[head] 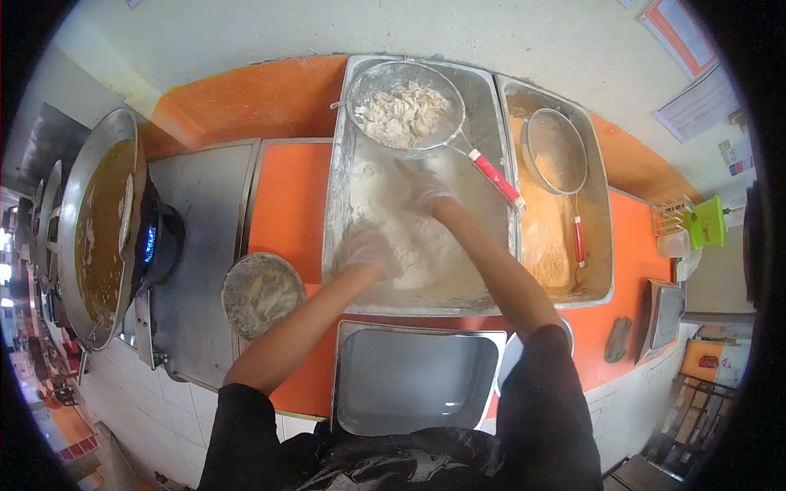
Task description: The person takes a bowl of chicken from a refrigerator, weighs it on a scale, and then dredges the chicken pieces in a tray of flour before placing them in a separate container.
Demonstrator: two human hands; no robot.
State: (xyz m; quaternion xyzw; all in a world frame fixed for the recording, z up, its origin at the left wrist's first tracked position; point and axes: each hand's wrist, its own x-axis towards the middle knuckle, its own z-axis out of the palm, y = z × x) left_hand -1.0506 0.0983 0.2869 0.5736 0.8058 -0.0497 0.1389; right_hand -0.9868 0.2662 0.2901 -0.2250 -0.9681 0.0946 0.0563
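Note:
My left hand [370, 250], in a thin clear glove, is low over the left part of a large metal tray [328, 202] of white flour [411, 251]. Farther back and to the right, my right hand [425, 187], gloved too, reaches over the same flour; its fingers are blurred. Whether either hand holds anything cannot be told. A round mesh strainer [462, 110] with a red handle lies across the tray's back edge and bears flour-coated pieces [405, 116]. To the right, a second tray [607, 245] holds orange-yellow coating [540, 227] and a smaller strainer [556, 150].
A metal pan [353, 380] of liquid stands nearest my body. Left of it is a floury round bowl [264, 296]. At far left, a large wok [101, 233] of oil sits by a blue burner flame [150, 243]. A scale [663, 319] stands at the right.

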